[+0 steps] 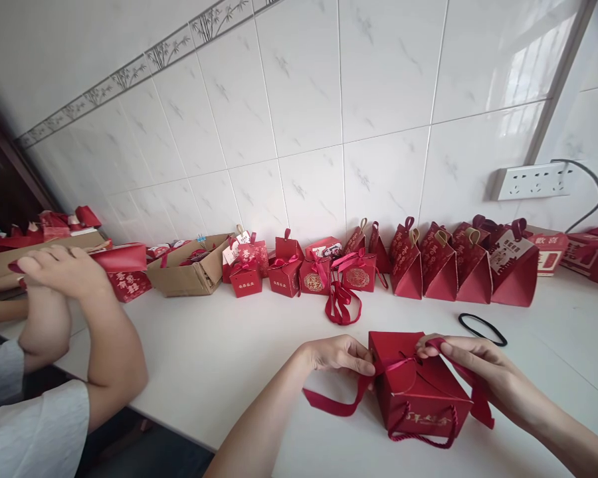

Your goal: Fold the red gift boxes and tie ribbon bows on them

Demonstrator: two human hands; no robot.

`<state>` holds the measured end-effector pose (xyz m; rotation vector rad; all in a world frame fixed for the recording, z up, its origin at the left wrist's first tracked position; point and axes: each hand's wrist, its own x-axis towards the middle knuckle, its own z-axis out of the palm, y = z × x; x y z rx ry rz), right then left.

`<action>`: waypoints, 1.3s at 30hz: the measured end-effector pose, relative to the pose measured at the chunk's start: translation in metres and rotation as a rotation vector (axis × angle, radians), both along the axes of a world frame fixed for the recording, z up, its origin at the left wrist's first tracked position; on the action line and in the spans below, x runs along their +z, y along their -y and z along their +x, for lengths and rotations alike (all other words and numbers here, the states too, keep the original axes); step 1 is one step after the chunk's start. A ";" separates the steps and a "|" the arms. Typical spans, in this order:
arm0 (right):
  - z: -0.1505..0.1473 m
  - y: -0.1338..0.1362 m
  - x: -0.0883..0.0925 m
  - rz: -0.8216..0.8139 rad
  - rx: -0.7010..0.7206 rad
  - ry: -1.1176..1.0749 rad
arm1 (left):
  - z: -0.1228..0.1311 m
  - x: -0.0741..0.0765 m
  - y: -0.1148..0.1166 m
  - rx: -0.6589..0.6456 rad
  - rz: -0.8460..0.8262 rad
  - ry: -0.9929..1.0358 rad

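Note:
A red gift box (403,395) with gold lettering and a twisted cord handle (423,440) stands on the white table in front of me. Dark red ribbon (335,402) runs across its folded top. My left hand (339,355) pinches one part of the ribbon at the box's left side, and a loose tail hangs below the fingers. Over the top's right side, my right hand (471,362) holds the other part between thumb and fingers. Its free end droops beside the box's right edge. Whether the ribbon is knotted at the centre I cannot tell.
Finished-looking red boxes (361,271) and triangular boxes (451,269) line the wall. Nearer lie a ribbon bundle (343,304) and a black elastic loop (483,330). A cardboard carton (192,272) stands further left. At the left, another person's arm (112,332) rests near a red box.

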<state>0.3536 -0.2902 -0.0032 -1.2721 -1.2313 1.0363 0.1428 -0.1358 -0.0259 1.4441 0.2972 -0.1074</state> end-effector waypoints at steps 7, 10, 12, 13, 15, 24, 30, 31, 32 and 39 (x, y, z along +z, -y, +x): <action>0.000 -0.001 0.000 0.005 -0.005 0.002 | 0.000 0.000 0.000 0.000 -0.004 -0.011; 0.000 -0.001 0.000 0.006 0.000 0.009 | 0.000 0.001 0.000 -0.004 -0.002 -0.011; 0.001 -0.001 0.000 0.012 0.006 0.012 | 0.000 0.002 0.000 -0.006 0.002 -0.012; 0.001 -0.001 -0.001 0.014 0.010 0.012 | 0.000 0.002 0.000 -0.007 0.003 -0.012; 0.002 0.000 -0.001 0.015 0.022 0.006 | 0.000 0.002 0.000 -0.007 0.004 -0.011; 0.002 -0.001 -0.001 0.015 0.028 0.001 | 0.001 0.002 0.000 -0.008 -0.007 -0.014; 0.002 -0.001 0.000 0.009 0.035 0.012 | 0.000 0.003 0.001 0.003 -0.007 -0.021; 0.002 -0.001 0.000 0.010 0.032 0.013 | 0.000 0.003 0.001 0.004 -0.005 -0.023; 0.002 0.000 0.000 0.010 0.027 0.014 | 0.000 0.003 0.001 0.005 -0.004 -0.025; 0.002 0.001 0.000 0.009 0.017 0.001 | -0.001 0.003 0.000 -0.004 -0.005 -0.028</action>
